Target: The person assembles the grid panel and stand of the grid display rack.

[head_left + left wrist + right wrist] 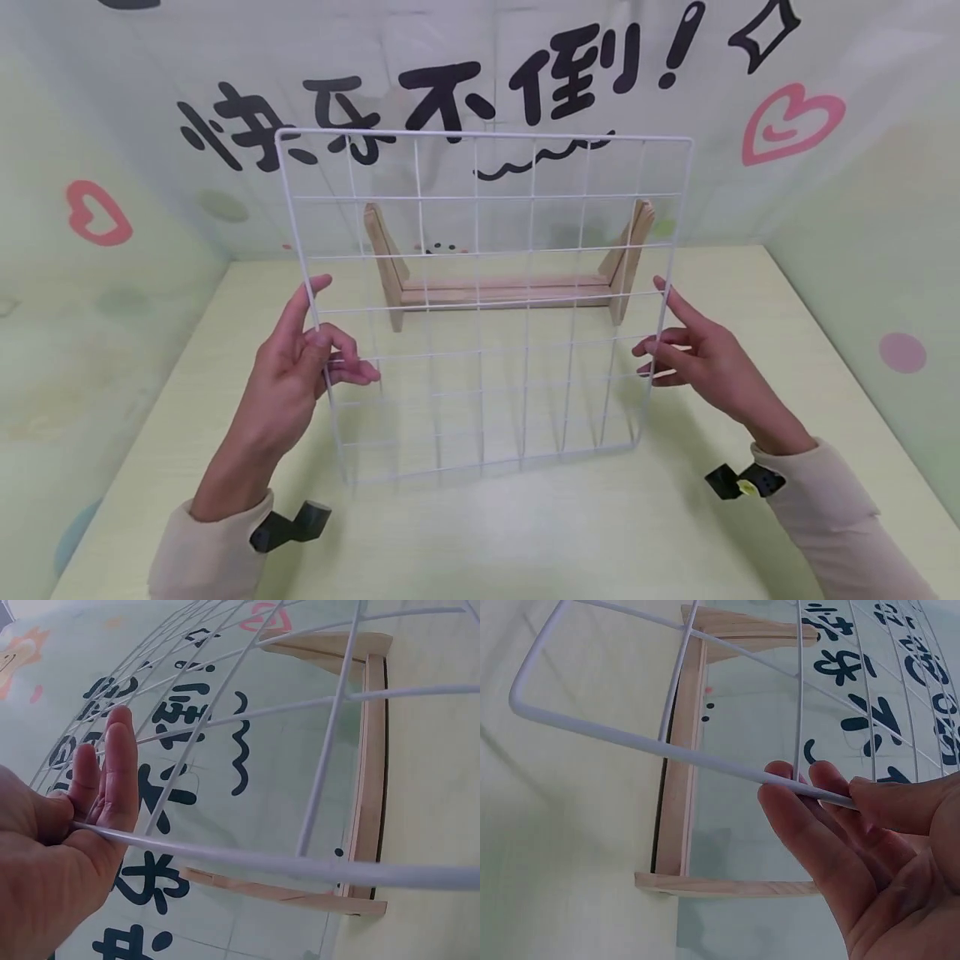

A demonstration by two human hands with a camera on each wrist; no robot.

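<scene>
Both hands hold up a white wire grid panel (480, 135), one at each side edge. It stands nearly upright, tilted, its bottom rail close over the table. My left hand (288, 375) grips the left rail between thumb and fingers, with the index finger reaching up along it; in the left wrist view, fingers of this hand (75, 847) extend past the rail (360, 870). On the other side, my right hand (712, 358) pinches the right rail, and the right wrist view shows the thumb on one side and fingers (802, 825) on the other.
Behind the grid, a light wooden stand (450, 294) with two upright ends and a long crossbar sits at the back of the pale table (525, 533). A printed sheet (480, 33) with black characters and pink hearts forms the back and side walls.
</scene>
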